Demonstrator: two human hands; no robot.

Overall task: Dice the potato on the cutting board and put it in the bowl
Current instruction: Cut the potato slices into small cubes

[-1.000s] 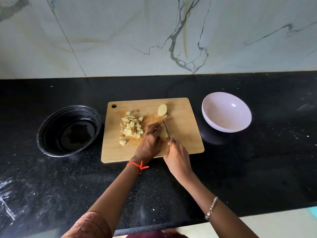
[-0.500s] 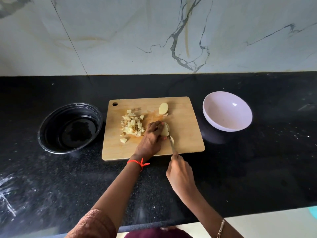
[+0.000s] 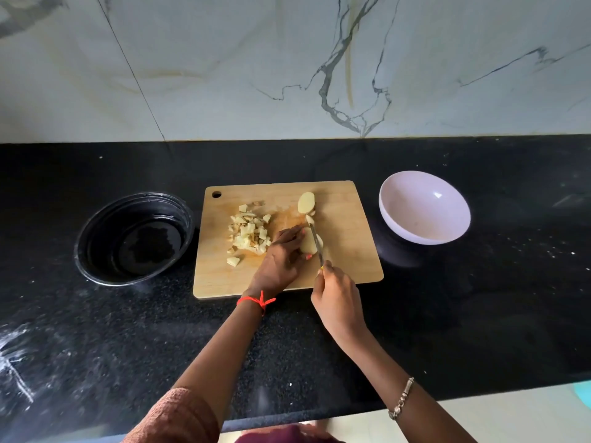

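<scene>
On the cutting board (image 3: 345, 203), the left hand (image 3: 278, 263) curls its fingers round a potato piece (image 3: 307, 245); the right hand (image 3: 335, 302) seemingly grips the knife (image 3: 316, 243).

- The cutting board (image 3: 351, 257) was matt wood.
- The bowl (image 3: 425, 215) at its three o'clock looked smooth, glossy plastic.
- The knife (image 3: 316, 243) blade was bright metal.
- The countertop (image 3: 447, 314) was polished, speckled stone.
- The potato (image 3: 306, 247) looked smooth, matt.

Soft, even daylight; sharp centre, wide-angle bending at edges, glare on the counter (image 3: 479, 314).
</scene>
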